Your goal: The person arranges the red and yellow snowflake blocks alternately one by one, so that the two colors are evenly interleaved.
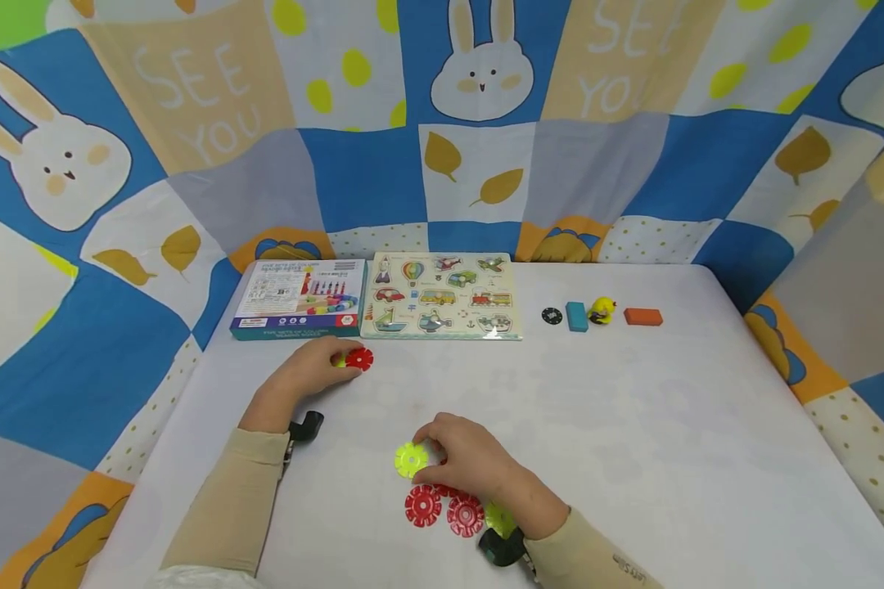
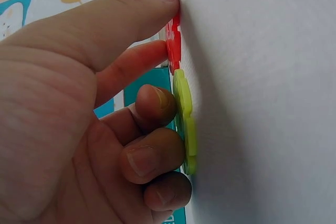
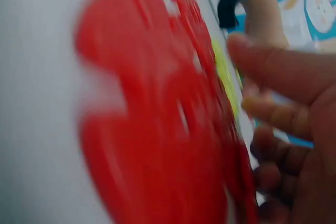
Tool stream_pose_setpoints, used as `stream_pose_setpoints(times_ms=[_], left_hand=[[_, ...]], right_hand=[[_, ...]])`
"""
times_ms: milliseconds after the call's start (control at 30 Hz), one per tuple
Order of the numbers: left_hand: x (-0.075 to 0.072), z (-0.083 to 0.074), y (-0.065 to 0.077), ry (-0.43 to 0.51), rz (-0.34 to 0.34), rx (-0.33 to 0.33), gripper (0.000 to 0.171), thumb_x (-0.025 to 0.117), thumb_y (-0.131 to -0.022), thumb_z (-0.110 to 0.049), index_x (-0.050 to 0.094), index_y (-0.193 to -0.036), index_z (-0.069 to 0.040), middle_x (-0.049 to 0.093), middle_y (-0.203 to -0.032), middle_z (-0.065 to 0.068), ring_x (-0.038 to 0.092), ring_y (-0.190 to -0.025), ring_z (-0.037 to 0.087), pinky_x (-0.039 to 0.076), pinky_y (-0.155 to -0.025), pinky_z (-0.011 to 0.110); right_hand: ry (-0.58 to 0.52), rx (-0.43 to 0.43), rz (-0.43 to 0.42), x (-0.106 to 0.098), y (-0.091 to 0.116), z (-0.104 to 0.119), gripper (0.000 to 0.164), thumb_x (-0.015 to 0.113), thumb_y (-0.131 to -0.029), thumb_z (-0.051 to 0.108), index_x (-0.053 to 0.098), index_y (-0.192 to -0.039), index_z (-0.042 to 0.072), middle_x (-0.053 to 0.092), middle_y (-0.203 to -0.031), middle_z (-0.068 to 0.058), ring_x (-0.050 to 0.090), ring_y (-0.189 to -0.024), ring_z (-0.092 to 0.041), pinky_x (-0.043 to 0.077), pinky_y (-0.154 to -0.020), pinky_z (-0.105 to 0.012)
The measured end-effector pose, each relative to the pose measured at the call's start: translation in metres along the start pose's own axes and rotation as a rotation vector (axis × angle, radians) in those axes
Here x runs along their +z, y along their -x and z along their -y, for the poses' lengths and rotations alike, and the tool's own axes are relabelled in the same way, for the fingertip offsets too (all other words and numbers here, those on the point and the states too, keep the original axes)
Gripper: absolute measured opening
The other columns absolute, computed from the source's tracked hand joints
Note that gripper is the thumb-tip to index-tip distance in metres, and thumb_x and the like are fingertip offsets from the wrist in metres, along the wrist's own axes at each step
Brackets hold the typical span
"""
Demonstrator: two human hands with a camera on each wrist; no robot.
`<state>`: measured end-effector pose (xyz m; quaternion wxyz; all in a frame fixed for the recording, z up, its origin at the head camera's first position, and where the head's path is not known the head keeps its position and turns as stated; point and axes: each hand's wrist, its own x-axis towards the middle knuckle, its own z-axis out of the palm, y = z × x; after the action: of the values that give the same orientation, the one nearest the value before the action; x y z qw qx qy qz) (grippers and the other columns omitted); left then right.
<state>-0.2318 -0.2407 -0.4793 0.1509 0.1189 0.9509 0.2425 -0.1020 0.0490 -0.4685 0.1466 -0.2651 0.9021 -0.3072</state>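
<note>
In the left wrist view, the left hand (image 1: 315,366) pinches a red notched plastic disc (image 2: 173,43) by its edge between thumb and index finger. A yellow-green disc (image 2: 185,121) is beside it, with the curled other fingers against it. Nearer the body, the thumb and index finger of the right hand (image 1: 471,458) grip opposite edges of another yellow-green disc (image 1: 410,460). Below that hand lie a red disc (image 1: 422,505), a second red disc (image 1: 466,515) and a yellow-green disc (image 1: 499,518), partly hidden by the wrist. Red discs (image 3: 152,114) blur large in the right wrist view.
At the back left lie a boxed set (image 1: 298,298) and a wooden picture puzzle board (image 1: 442,296). To their right are a black round piece (image 1: 552,316), a blue block (image 1: 577,316), a yellow duck (image 1: 602,310) and an orange block (image 1: 643,316). Patterned cloth encloses the white table (image 1: 633,425).
</note>
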Motion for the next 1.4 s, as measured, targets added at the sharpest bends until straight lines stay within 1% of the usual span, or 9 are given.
stream_pose_setpoints(times_ms=[133,300,467,600,767,933,1067,1200,1400], left_hand=[[0.000,0.000,0.002,0.016,0.003,-0.009,0.058,0.072,-0.079,-0.047,0.056,-0.132,-0.029,0.055,-0.123,0.001,0.047,-0.109,0.024,0.042,-0.093,0.051],[-0.001,-0.002,0.003,0.026,0.010,-0.016,0.059,0.072,-0.079,-0.047,0.055,-0.132,-0.029,0.055,-0.122,0.001,0.047,-0.110,0.024,0.043,-0.092,0.051],[-0.001,-0.002,0.002,0.022,-0.001,-0.020,0.057,0.073,-0.079,-0.047,0.057,-0.131,-0.029,0.055,-0.120,0.001,0.048,-0.106,0.024,0.044,-0.090,0.049],[0.002,-0.001,0.002,0.022,0.001,-0.014,0.057,0.072,-0.079,-0.048,0.056,-0.131,-0.030,0.055,-0.121,0.000,0.048,-0.107,0.023,0.043,-0.091,0.050],[0.004,0.000,0.001,0.008,-0.002,-0.019,0.057,0.071,-0.078,-0.050,0.056,-0.131,-0.031,0.055,-0.119,-0.001,0.048,-0.106,0.022,0.043,-0.091,0.050],[0.001,-0.001,0.002,0.003,-0.002,-0.025,0.058,0.072,-0.078,-0.050,0.056,-0.131,-0.031,0.055,-0.119,-0.001,0.048,-0.106,0.022,0.044,-0.090,0.049],[-0.001,-0.002,0.002,0.009,0.002,-0.027,0.058,0.072,-0.078,-0.050,0.056,-0.131,-0.032,0.055,-0.118,-0.001,0.048,-0.105,0.022,0.045,-0.089,0.047],[-0.001,-0.002,0.003,0.012,0.003,-0.031,0.058,0.072,-0.078,-0.049,0.056,-0.131,-0.031,0.056,-0.119,0.000,0.048,-0.105,0.022,0.045,-0.089,0.048],[-0.001,-0.005,0.003,0.010,-0.002,-0.037,0.057,0.073,-0.078,-0.047,0.057,-0.131,-0.030,0.056,-0.119,0.000,0.048,-0.105,0.022,0.044,-0.090,0.049]], right_hand=[[0.114,0.034,-0.028,0.007,-0.004,0.007,0.049,0.081,-0.066,0.049,0.067,-0.103,0.020,0.053,-0.082,0.014,0.046,-0.071,-0.004,0.043,-0.062,-0.021],[0.099,0.142,-0.029,0.008,-0.008,0.014,0.048,0.084,-0.062,0.046,0.067,-0.098,0.020,0.055,-0.085,0.012,0.048,-0.074,-0.005,0.045,-0.064,-0.024],[0.014,0.217,-0.011,0.006,-0.011,0.020,0.045,0.087,-0.060,0.041,0.063,-0.091,0.018,0.054,-0.082,0.009,0.049,-0.071,-0.008,0.045,-0.061,-0.025],[-0.103,0.250,0.004,0.004,-0.008,0.021,0.034,0.083,-0.068,0.035,0.057,-0.081,0.018,0.052,-0.072,0.005,0.048,-0.064,-0.012,0.042,-0.055,-0.026],[-0.261,0.228,0.021,-0.006,-0.001,0.018,0.026,0.078,-0.076,0.031,0.056,-0.073,0.017,0.051,-0.063,0.003,0.046,-0.054,-0.011,0.038,-0.048,-0.026],[-0.370,0.225,-0.010,-0.030,0.004,0.019,0.019,0.077,-0.078,0.025,0.063,-0.088,0.018,0.057,-0.071,0.001,0.054,-0.058,-0.014,0.045,-0.051,-0.028],[-0.487,0.226,-0.043,-0.053,0.006,0.022,0.029,0.072,-0.083,0.017,0.066,-0.111,0.018,0.058,-0.089,-0.005,0.065,-0.069,-0.024,0.054,-0.063,-0.040],[-0.450,0.196,-0.103,-0.073,0.000,0.026,0.039,0.070,-0.084,0.015,0.064,-0.122,0.021,0.057,-0.099,-0.004,0.065,-0.076,-0.020,0.054,-0.067,-0.036],[-0.357,0.178,-0.202,-0.092,-0.024,0.035,0.043,0.073,-0.082,0.013,0.063,-0.124,0.023,0.060,-0.100,0.000,0.059,-0.084,-0.017,0.052,-0.066,-0.028]])
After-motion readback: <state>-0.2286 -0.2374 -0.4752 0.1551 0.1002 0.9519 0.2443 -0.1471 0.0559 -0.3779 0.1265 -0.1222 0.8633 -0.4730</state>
